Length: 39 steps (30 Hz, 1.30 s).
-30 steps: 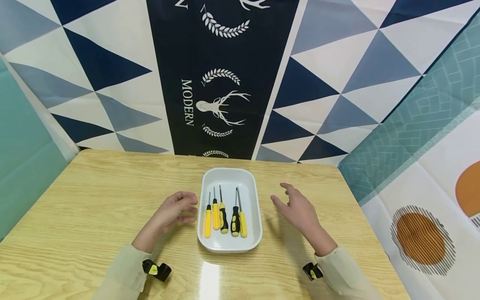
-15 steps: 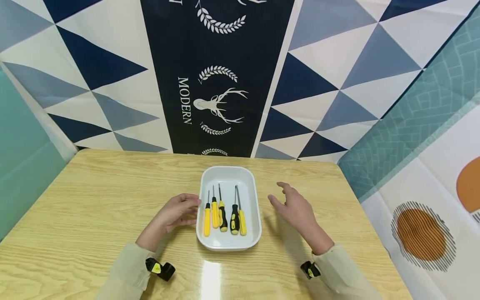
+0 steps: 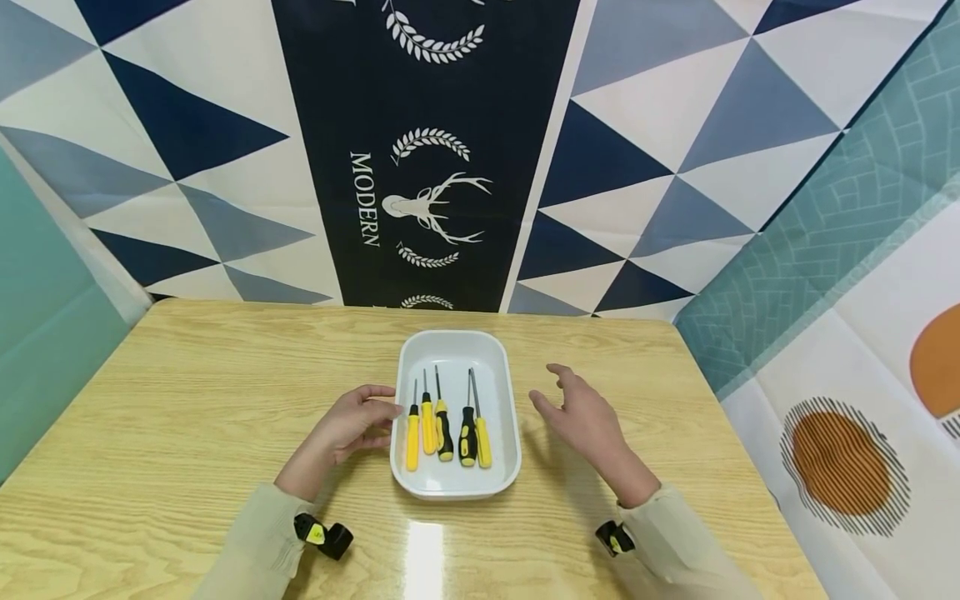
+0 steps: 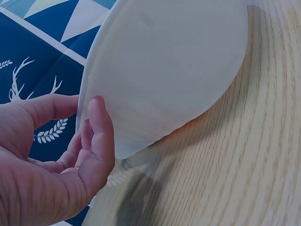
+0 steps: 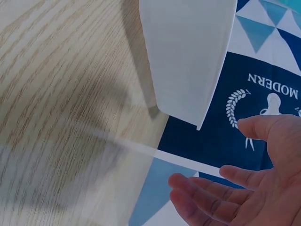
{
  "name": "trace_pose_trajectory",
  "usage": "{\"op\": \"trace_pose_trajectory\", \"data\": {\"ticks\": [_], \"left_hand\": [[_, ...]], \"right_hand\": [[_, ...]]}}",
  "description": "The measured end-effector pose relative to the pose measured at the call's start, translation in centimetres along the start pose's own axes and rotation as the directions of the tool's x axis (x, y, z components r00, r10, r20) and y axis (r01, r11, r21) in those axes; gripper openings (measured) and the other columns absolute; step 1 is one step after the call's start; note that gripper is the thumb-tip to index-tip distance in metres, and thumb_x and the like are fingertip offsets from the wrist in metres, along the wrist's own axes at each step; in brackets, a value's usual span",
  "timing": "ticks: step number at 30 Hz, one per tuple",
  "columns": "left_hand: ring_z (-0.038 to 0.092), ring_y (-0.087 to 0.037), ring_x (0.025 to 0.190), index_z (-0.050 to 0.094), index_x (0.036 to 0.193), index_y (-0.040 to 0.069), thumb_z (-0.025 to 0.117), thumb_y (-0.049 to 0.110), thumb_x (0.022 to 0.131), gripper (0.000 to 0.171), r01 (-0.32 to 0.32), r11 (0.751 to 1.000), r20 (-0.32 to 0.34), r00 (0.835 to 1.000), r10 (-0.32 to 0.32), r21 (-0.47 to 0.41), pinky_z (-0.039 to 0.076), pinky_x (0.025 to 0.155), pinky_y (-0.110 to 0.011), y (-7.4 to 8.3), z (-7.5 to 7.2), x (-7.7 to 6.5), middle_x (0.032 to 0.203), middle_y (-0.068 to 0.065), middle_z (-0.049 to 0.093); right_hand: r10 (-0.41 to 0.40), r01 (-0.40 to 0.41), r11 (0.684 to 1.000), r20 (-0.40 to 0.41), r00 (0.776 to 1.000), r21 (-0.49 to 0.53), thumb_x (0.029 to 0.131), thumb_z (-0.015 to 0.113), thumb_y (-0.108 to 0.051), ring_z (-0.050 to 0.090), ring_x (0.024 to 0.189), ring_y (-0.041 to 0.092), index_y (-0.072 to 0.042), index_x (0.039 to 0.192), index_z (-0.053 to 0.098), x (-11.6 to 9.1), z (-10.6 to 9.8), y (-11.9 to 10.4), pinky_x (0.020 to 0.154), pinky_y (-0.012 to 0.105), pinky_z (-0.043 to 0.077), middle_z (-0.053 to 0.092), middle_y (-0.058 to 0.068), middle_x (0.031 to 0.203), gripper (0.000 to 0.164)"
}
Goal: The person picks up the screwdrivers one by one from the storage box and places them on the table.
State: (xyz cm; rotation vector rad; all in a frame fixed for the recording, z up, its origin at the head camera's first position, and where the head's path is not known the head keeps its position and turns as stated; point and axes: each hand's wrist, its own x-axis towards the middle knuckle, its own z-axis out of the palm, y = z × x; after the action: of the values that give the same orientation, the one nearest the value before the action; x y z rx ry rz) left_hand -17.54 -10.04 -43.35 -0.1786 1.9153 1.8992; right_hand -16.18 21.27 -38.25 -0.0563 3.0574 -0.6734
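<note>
A white rectangular tray [image 3: 457, 490] with rounded corners stands on the table. Inside lie several screwdrivers with shafts pointing away: a yellow-handled one [image 3: 413, 442] at the left, a second yellow one [image 3: 428, 427] beside it, a black-and-yellow one [image 3: 444, 433], another black-and-yellow one [image 3: 467, 440] and a yellow one [image 3: 483, 443] at the right. My left hand [image 3: 352, 427] pinches the tray's left rim, thumb over the edge and fingers against the outer wall [image 4: 169, 61]. To the right of the tray my right hand [image 3: 588, 421] hovers apart from it, fingers spread and holding nothing.
The wooden table [image 3: 225, 375] ends at a patterned cloth backdrop [image 3: 420, 100] behind. A teal wall covering [image 3: 52, 333] borders the left side, and a printed cloth [image 3: 862, 375] the right. Each wrist wears a small black camera mount [image 3: 322, 535].
My left hand has moved right and now has its thumb over the tray's left rim. The right hand has drifted slightly left toward the tray. The screwdrivers keep their places in it.
</note>
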Motion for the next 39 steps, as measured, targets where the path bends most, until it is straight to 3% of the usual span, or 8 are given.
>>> {"op": "trace_pose_trajectory", "data": {"ticks": [18, 39], "left_hand": [[0.059, -0.013, 0.076, 0.040, 0.132, -0.002, 0.061, 0.014, 0.088, 0.051, 0.008, 1.000, 0.021, 1.000, -0.008, 0.006, 0.057, 0.066, -0.026, 0.2, 0.0, 0.1, 0.093, -0.008, 0.060], [0.058, -0.013, 0.078, 0.037, 0.136, -0.001, 0.059, 0.015, 0.090, 0.053, 0.012, 1.000, 0.036, 0.999, -0.012, -0.002, 0.057, 0.066, -0.026, -0.1, 0.0, 0.1, 0.096, -0.006, 0.059]], "right_hand": [[-0.008, 0.009, 1.000, -0.019, 1.000, 0.026, 0.092, 0.053, -0.042, 0.065, 0.092, 0.028, -0.009, 0.133, 0.049, 0.0, 0.0, -0.7, 0.072, 0.042, 0.054, 0.062, 0.018, 0.120, 0.052], [-0.014, 0.018, 0.993, -0.034, 0.999, 0.117, 0.090, 0.056, -0.041, 0.064, 0.086, 0.021, -0.011, 0.123, 0.057, 0.3, -0.3, -2.2, 0.070, 0.035, 0.053, 0.066, 0.011, 0.107, 0.045]]}}
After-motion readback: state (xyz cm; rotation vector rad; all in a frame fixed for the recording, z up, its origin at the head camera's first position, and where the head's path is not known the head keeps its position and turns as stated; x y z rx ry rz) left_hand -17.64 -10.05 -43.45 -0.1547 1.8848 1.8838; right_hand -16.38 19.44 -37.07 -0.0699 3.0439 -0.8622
